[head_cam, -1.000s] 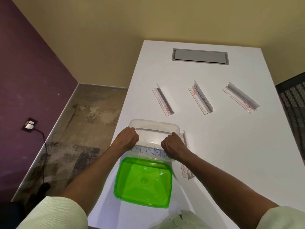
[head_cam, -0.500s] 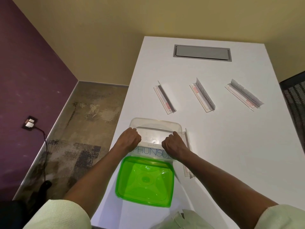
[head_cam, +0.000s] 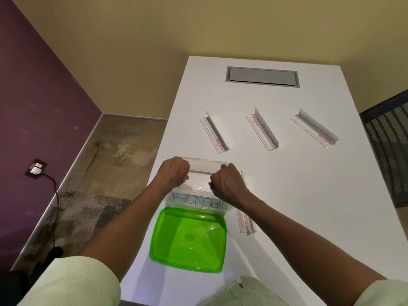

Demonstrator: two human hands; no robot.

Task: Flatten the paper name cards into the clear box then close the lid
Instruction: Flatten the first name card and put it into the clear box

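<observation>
A clear plastic box [head_cam: 205,161] stands on the white table near its left edge. Inside it lies a white paper name card [head_cam: 198,198] lettered PHUNSUK, its near part resting against the box's front wall. My left hand [head_cam: 173,173] and my right hand [head_cam: 227,184] reach into the box from above, fingers curled down onto the card's far part. The fingertips are hidden behind the knuckles. The green translucent lid [head_cam: 187,239] lies upside down on the table just in front of the box.
Three clear angled card holders [head_cam: 215,133] [head_cam: 262,130] [head_cam: 315,129] lie in a row beyond the box. A fourth holder [head_cam: 245,219] sits under my right forearm. A grey cable hatch [head_cam: 262,77] is set in the table's far end. A mesh chair [head_cam: 388,140] stands at right.
Both hands have shifted slightly further over the box, pressing on the card. More of the lettering shows in front of my right wrist. Lid and holders are unmoved.
</observation>
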